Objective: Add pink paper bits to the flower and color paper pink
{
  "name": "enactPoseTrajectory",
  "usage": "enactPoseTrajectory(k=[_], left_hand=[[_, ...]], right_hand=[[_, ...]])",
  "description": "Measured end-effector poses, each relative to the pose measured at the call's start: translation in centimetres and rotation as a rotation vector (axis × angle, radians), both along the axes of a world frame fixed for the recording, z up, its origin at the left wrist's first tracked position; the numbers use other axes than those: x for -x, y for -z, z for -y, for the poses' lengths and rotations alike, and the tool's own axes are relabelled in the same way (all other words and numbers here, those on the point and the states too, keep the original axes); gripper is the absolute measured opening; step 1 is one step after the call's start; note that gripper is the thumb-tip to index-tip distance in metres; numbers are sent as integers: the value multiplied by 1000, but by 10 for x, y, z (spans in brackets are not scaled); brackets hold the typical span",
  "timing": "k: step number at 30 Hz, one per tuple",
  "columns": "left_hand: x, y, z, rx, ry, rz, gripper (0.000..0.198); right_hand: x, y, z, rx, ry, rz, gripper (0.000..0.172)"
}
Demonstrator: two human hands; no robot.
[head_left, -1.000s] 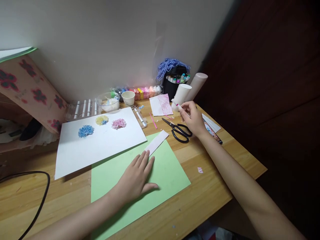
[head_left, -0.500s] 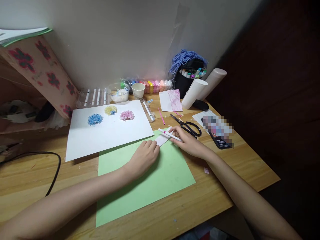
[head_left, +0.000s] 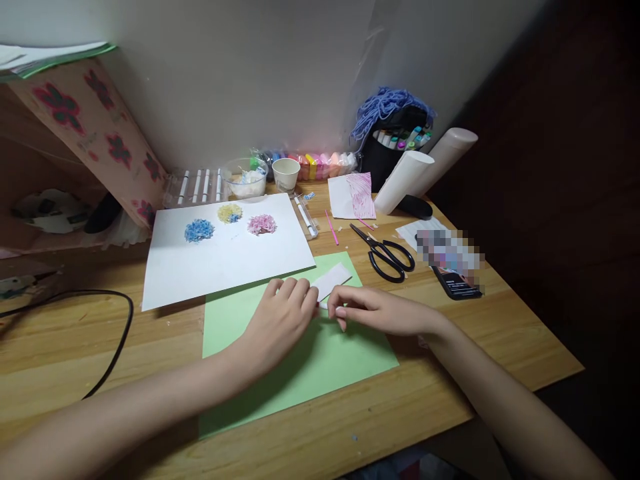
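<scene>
Over the green sheet (head_left: pixel 345 347), my left hand (head_left: pixel 285 313) is closed, its fingertips at the near end of a small white paper strip (head_left: pixel 334 280). The strip's far end sticks out past the knuckles. Close by on the right, my right hand (head_left: pixel 373 310) is closed round the end of a white marker (head_left: pixel 323 305). Only a short piece of the marker shows between the two hands, with a dark pink spot beside my left fingers. Whether my left fingers also grip the marker is hidden.
A white sheet (head_left: pixel 225 260) with blue, yellow and pink crumpled clusters overlaps the green one. Black-handled scissors (head_left: pixel 387 257) lie right of the hands, a phone (head_left: pixel 457 283) beyond. Behind stand a paper cup (head_left: pixel 287 175), white tubes (head_left: pixel 405 183) and a black pen holder (head_left: pixel 377 160).
My right hand has drawn the marker down off the strip and nearer my body, its end now close to my left hand. The camera view has shifted slightly.
</scene>
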State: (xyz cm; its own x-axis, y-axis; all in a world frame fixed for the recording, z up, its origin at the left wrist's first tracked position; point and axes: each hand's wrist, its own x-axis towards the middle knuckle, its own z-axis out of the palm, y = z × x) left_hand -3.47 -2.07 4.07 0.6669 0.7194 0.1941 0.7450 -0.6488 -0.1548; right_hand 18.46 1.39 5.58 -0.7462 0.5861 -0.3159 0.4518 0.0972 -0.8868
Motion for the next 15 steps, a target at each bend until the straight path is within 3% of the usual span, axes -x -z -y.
enactPoseTrajectory(k=[5, 9, 11, 13, 15], left_hand=[[-4, 0, 1, 220, 55, 32, 23], [14, -13, 2, 793, 21, 236, 33], [32, -20, 0, 1100, -65, 282, 42], [47, -23, -1, 1094, -155, 332, 47], [52, -20, -2, 926, -42, 399, 40]], right_hand=[[6, -4, 17, -307, -57, 147, 12], [-15, -6, 28, -612, -185, 270, 19], [-37, -6, 27, -726, -97, 333, 21], [-58, -4, 24, -767, 119, 397, 23], [-69, 3, 20, -733, 280, 321, 23]])
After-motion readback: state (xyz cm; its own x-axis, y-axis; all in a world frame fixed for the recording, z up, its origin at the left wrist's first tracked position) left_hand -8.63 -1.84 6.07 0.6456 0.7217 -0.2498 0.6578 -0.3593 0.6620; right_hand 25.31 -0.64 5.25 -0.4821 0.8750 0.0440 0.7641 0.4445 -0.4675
